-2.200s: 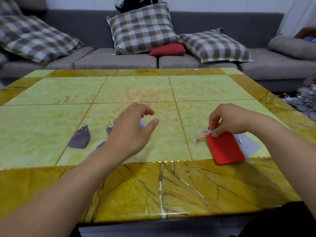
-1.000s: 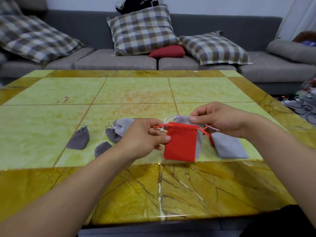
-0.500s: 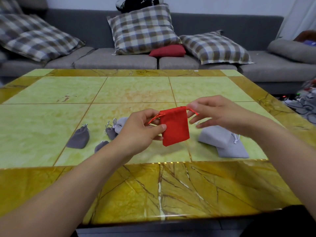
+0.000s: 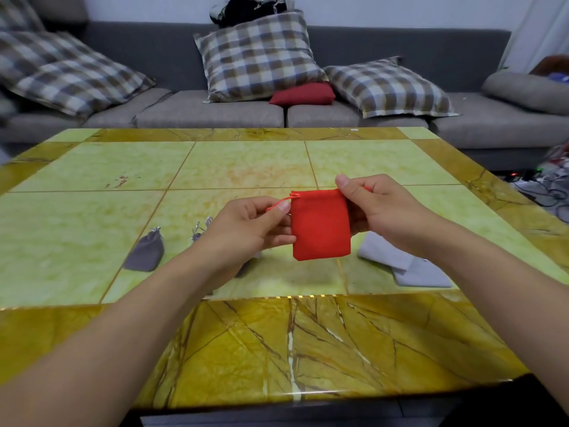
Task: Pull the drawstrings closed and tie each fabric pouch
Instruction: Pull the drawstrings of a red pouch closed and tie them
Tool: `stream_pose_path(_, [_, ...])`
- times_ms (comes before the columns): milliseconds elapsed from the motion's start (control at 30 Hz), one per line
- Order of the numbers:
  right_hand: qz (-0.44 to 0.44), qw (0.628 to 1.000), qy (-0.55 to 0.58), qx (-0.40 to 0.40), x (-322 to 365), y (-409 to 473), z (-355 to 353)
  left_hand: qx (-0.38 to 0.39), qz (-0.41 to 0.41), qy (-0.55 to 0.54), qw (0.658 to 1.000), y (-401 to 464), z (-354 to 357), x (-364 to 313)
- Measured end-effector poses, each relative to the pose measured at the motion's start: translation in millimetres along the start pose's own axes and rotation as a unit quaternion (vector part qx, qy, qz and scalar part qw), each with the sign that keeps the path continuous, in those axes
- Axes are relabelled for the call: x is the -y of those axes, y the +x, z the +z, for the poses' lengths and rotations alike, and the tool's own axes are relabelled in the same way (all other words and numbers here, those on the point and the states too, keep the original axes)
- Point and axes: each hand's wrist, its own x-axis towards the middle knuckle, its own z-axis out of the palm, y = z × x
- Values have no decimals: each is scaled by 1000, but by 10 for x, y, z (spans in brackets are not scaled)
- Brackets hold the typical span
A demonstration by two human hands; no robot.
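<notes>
A flat red pouch [image 4: 320, 227] hangs in the air above the table, its mouth wide. My left hand [image 4: 246, 229] pinches the red drawstring [image 4: 278, 205] at its left corner. My right hand [image 4: 380, 209] grips the pouch's top right corner. Light grey flat pouches [image 4: 406, 266] lie on the table under my right wrist. A dark grey cinched pouch [image 4: 145, 253] lies to the left. Other grey pouches [image 4: 200, 231] are mostly hidden behind my left hand.
The yellow-green tiled table [image 4: 92, 180] has a marbled amber border along its near edge. A grey sofa [image 4: 215, 109] with checked cushions stands behind it. Cables [image 4: 551, 186] lie on the floor at the right.
My right hand picked the red pouch up from the table's right side. Both hands now hold it in the air at centre. A grey pouch lifted along with it dropped back to the table.
</notes>
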Motion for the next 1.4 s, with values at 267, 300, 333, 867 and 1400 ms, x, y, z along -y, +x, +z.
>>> stream_pose_path(267, [1, 999, -35, 6, 19, -32, 132, -31, 2, 24, 999, -48, 54, -33])
stream_pose_path(300, [-2, 999, -32, -1, 20, -25, 139, -39, 3, 16, 999, -57, 70, -40])
stream_pose_path(333, [-4, 999, -30, -10, 19, -17, 142, -52, 1, -1, 999, -59, 84, -43])
stream_pose_path(867, [97, 875, 473, -40, 225, -34, 33, -29, -43, -380, 923, -50, -39, -199])
stream_pose_path(1400, [67, 933, 347, -70, 205, -19, 22, -78, 27, -257, 963, -23, -4, -258])
